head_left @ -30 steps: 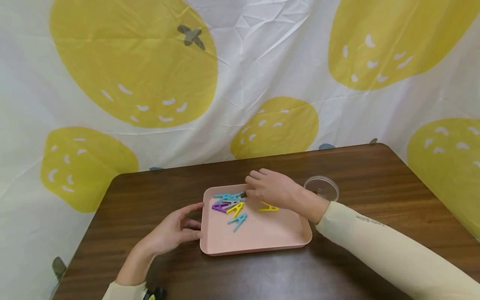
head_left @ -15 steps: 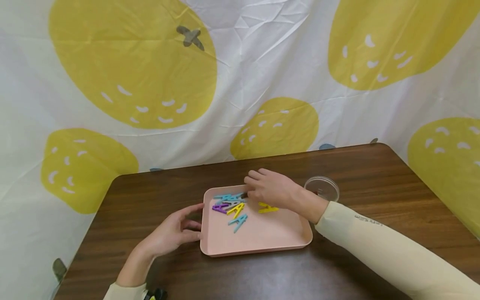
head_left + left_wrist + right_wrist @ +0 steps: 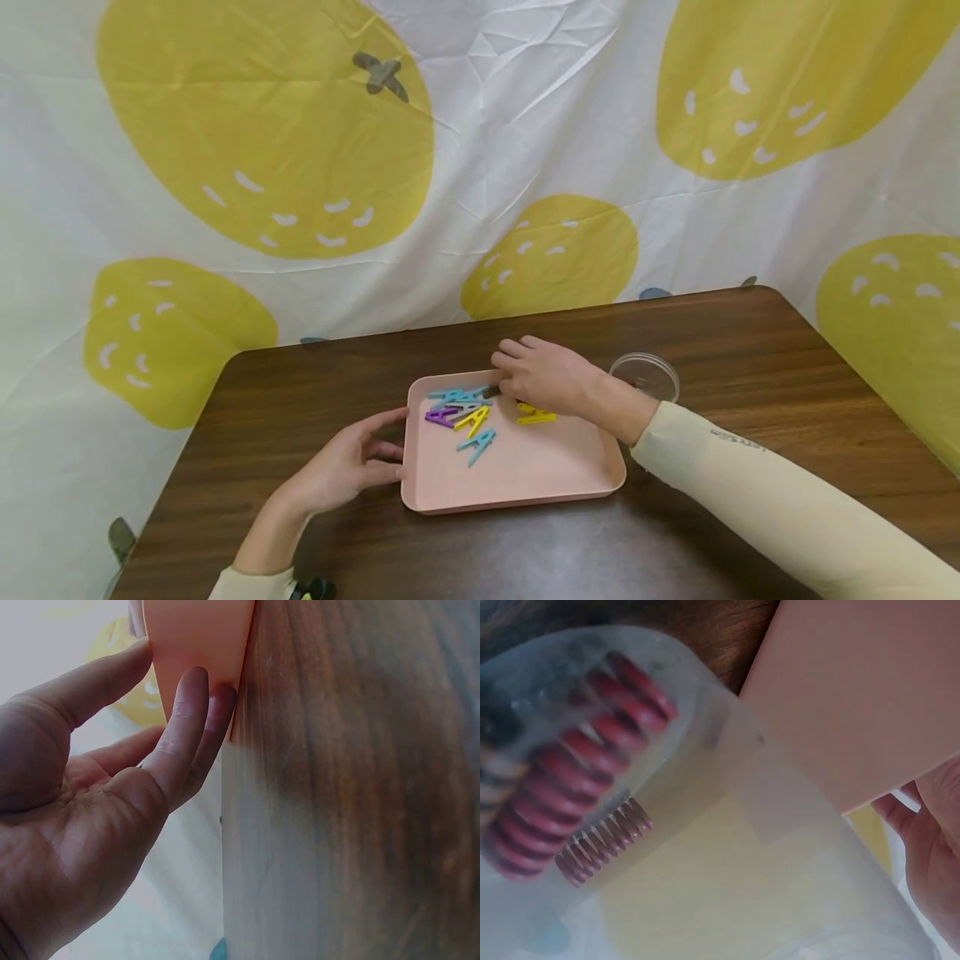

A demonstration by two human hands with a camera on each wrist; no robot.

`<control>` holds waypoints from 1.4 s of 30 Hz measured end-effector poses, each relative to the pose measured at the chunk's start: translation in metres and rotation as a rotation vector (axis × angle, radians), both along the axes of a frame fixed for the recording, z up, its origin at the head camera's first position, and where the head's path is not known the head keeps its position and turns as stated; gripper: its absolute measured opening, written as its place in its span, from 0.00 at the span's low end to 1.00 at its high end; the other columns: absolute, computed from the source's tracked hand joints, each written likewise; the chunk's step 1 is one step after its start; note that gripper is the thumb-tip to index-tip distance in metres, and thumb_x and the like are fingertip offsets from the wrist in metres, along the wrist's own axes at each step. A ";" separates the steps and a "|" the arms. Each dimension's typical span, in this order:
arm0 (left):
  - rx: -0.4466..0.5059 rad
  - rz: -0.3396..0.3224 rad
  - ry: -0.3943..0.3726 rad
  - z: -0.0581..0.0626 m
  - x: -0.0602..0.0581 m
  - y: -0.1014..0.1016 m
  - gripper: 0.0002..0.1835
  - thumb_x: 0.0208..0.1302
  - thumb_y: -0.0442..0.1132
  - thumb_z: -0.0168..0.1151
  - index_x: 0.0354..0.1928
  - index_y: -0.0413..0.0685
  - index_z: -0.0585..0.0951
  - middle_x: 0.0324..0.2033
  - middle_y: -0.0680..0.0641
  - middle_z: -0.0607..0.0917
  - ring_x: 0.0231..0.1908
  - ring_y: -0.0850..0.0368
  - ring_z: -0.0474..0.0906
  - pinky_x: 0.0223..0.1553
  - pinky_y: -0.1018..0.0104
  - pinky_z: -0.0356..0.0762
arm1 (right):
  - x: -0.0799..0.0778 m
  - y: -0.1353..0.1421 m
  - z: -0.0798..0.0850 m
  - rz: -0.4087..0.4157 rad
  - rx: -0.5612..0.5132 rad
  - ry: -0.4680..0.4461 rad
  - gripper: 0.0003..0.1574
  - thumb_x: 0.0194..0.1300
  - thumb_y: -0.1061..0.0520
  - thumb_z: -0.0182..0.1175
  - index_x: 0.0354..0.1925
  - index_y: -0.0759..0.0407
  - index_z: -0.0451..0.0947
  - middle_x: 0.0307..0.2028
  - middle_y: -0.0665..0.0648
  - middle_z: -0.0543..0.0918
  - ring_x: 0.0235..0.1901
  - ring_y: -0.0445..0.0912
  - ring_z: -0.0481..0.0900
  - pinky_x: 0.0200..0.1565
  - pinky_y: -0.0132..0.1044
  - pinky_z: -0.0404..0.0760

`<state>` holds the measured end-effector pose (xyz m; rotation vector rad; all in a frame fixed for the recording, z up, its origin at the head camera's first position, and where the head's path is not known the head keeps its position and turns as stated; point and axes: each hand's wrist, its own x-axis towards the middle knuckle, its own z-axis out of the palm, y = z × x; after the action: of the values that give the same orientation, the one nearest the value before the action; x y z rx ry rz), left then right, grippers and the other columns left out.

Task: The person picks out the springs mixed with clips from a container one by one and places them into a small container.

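A shallow pink tray (image 3: 525, 479) holds several clothespins: light blue (image 3: 476, 447), yellow (image 3: 472, 421), purple (image 3: 441, 416) and grey. My left hand (image 3: 348, 462) rests its extended fingers against the tray's left side; in the left wrist view, the hand (image 3: 105, 795) shows an uncovered palm. From the right, my right hand (image 3: 551, 379) reaches over the tray's far half, bent fingers low beside a dark spring (image 3: 491, 391). A yellow clothespin (image 3: 536, 415) lies just below that hand. Its fingertips are hidden, and I cannot tell if they grip the spring.
A clear round container (image 3: 660, 383) stands right of the tray, partly behind the right wrist. In the right wrist view, red springs (image 3: 562, 784) show through its wall. The brown wooden table (image 3: 750, 400) meets a white curtain (image 3: 517, 83) with yellow fruit print.
Almost nothing differs. Both hands keep their places; the tray and its clothespins sit only a hair to the right of where they were.
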<state>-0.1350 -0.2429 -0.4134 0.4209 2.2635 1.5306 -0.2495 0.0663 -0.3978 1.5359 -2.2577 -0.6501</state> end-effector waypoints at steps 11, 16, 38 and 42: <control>0.001 -0.003 0.004 -0.001 0.000 -0.001 0.41 0.53 0.33 0.66 0.67 0.47 0.56 0.61 0.41 0.64 0.47 0.45 0.76 0.39 0.66 0.78 | 0.001 -0.001 0.002 -0.001 -0.085 -0.104 0.11 0.59 0.44 0.58 0.33 0.46 0.81 0.41 0.51 0.69 0.44 0.49 0.62 0.40 0.41 0.65; 0.001 -0.003 0.006 -0.002 -0.001 -0.001 0.41 0.53 0.33 0.66 0.68 0.47 0.56 0.62 0.42 0.64 0.47 0.45 0.76 0.39 0.66 0.78 | 0.001 -0.001 0.002 -0.032 -0.075 -0.143 0.10 0.58 0.44 0.60 0.33 0.46 0.81 0.41 0.51 0.69 0.44 0.49 0.62 0.42 0.42 0.65; 0.005 0.004 -0.006 -0.001 0.000 0.000 0.42 0.53 0.32 0.66 0.68 0.47 0.56 0.61 0.41 0.65 0.47 0.45 0.76 0.40 0.65 0.78 | 0.001 0.004 0.004 0.010 -0.085 -0.133 0.08 0.53 0.41 0.64 0.33 0.38 0.83 0.48 0.51 0.70 0.53 0.52 0.61 0.47 0.46 0.65; 0.016 -0.001 -0.007 -0.002 0.000 0.000 0.42 0.53 0.32 0.66 0.68 0.47 0.56 0.61 0.41 0.64 0.47 0.44 0.76 0.40 0.65 0.78 | 0.002 0.007 0.009 -0.005 -0.115 -0.120 0.13 0.53 0.38 0.62 0.31 0.42 0.83 0.50 0.52 0.70 0.56 0.52 0.60 0.52 0.47 0.64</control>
<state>-0.1354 -0.2433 -0.4151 0.4210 2.2467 1.5483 -0.2471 0.0734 -0.3891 1.5525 -2.3427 -0.4317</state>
